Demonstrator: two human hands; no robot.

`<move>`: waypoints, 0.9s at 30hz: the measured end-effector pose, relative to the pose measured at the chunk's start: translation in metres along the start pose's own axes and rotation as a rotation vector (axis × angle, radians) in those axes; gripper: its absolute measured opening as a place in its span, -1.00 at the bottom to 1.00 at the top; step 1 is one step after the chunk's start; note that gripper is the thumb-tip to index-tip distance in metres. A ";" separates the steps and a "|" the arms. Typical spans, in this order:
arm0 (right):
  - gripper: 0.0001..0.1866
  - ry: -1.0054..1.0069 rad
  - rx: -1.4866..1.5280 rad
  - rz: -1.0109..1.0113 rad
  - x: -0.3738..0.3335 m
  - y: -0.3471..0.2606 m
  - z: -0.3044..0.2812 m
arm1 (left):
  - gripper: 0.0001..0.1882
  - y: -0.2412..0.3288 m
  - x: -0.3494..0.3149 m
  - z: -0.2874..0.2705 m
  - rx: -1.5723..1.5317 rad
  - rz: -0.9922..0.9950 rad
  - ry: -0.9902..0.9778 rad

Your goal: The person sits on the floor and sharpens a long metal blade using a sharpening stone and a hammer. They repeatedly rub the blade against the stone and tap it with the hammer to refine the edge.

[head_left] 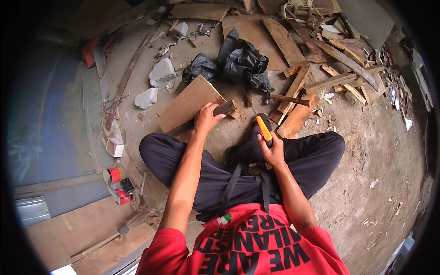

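My left hand is closed over a dark strip of wood, whose end sticks out to the right of my fingers. Beyond that hand a light brown plywood board lies tilted. In my right hand is a handsaw with an orange and black handle, held above my right leg. Its blade points away from me and shows only as a thin edge-on line. A small wood block sits near the strip's end. Whether the blade touches the wood I cannot tell.
Black plastic bags lie ahead, with pale stone chunks to their left. Scrap planks and a wood pile spread at the right and far right. Red cans stand at the left beside a leaning panel.
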State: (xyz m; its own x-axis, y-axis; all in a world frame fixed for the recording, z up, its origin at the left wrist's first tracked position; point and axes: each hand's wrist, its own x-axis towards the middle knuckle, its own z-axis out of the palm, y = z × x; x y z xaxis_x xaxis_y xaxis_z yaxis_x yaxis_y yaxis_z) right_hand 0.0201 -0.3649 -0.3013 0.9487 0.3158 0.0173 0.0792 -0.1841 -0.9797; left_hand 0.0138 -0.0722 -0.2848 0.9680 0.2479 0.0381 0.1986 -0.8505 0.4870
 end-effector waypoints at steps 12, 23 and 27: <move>-0.40 -0.405 -0.715 -0.497 0.102 0.066 -0.064 | -0.45 -0.118 -0.038 -0.067 0.085 -0.454 0.461; -0.61 -0.330 -0.571 -0.312 0.097 0.044 0.016 | -0.56 -0.155 -0.143 -0.057 -0.702 -1.049 0.615; -0.61 -0.129 -0.193 -0.216 0.109 0.013 0.076 | -0.61 -0.160 -0.141 -0.047 -0.593 -0.987 0.642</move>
State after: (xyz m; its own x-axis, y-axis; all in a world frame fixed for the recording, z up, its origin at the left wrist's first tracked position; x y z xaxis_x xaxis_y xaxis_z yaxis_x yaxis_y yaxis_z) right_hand 0.1017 -0.2624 -0.3276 0.8578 0.4803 0.1829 0.3427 -0.2693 -0.9000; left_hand -0.1617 0.0504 -0.3272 0.1789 0.9574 -0.2266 0.5188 0.1039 0.8485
